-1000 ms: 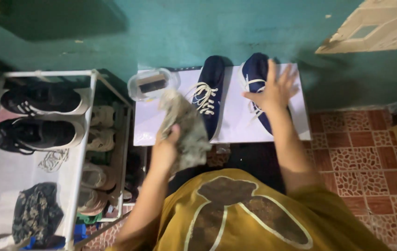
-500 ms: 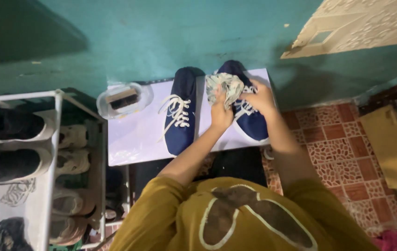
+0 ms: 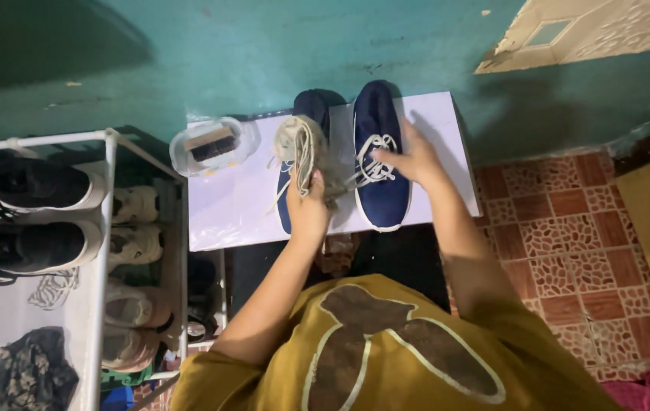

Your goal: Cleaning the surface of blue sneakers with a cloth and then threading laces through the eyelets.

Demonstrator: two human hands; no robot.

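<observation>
Two navy blue sneakers with white laces stand side by side on a white board [image 3: 226,213]. My left hand [image 3: 309,205] grips a crumpled grey cloth [image 3: 306,148] and holds it over the left sneaker [image 3: 288,205], hiding most of that shoe. My right hand [image 3: 412,160] lies with fingers spread on the outer side of the right sneaker [image 3: 380,152], touching its laces. My yellow shirt with a brown print fills the bottom of the view.
A clear plastic tub [image 3: 210,146] with a brush inside sits at the board's left end. A white shoe rack [image 3: 104,251] at left holds black sneakers [image 3: 31,186], pale shoes and a dark cloth. Teal wall ahead, patterned red tiles [image 3: 561,243] at right.
My left hand has carried the cloth from the right sneaker over to the left one. My right hand has opened flat against the right sneaker. The view has shifted.
</observation>
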